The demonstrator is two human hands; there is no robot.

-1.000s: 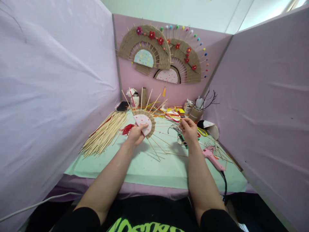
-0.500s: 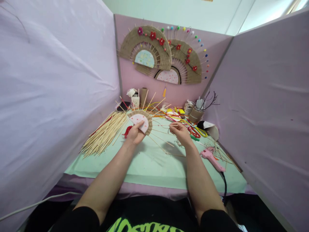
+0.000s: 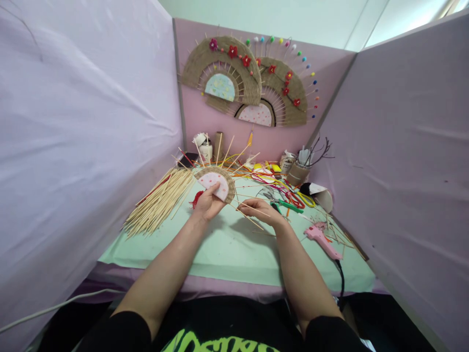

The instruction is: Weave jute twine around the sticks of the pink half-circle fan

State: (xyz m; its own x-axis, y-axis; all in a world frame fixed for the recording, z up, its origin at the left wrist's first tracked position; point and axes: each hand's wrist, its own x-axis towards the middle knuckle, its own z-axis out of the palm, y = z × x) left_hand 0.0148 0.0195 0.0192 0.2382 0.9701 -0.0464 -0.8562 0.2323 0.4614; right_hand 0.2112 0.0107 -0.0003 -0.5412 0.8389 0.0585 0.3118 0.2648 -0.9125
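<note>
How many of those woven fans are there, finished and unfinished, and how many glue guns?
Finished fans on the back wall: 2, the left fan and the right fan
Unfinished fan held in the left hand: 1
Pink glue gun: 1
Total: 4

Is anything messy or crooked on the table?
Yes. Colourful cords lie tangled at the back, and loose sticks are scattered near the pink glue gun. The big stick pile lies fanned out at the left.

free: near mat [image 3: 227,254] | blocked: skewer pile [image 3: 159,200] left, glue gun [image 3: 322,240] right
</note>
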